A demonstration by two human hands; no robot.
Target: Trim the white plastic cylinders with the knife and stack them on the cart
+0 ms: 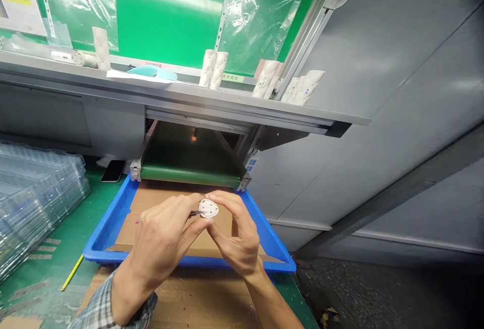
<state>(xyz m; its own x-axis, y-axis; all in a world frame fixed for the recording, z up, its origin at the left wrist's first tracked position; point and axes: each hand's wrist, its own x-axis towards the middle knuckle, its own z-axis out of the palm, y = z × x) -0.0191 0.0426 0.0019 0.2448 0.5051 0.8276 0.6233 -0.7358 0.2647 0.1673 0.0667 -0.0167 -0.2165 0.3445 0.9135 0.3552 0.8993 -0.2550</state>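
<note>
**Q:** Checking hands: what is grasped?

**A:** A white oval part (208,208) is pinched by the right hand (234,241); a thin dark tool (193,213) appears gripped by the left hand (162,238), tip at the part's edge.

**Q:** Part's location?

**A:** Held up at lower centre, above cardboard (151,207) in a blue tray (113,223).

**Q:** Progress?

**A:** Part is being worked; how much is done cannot be told. White rolls (214,69) are lined along a shelf (189,89), upper centre.

green bench (56,248) | blue tray (109,220) | clear plastic trays (34,203) | phone (112,170) | pencil (71,272)
</note>
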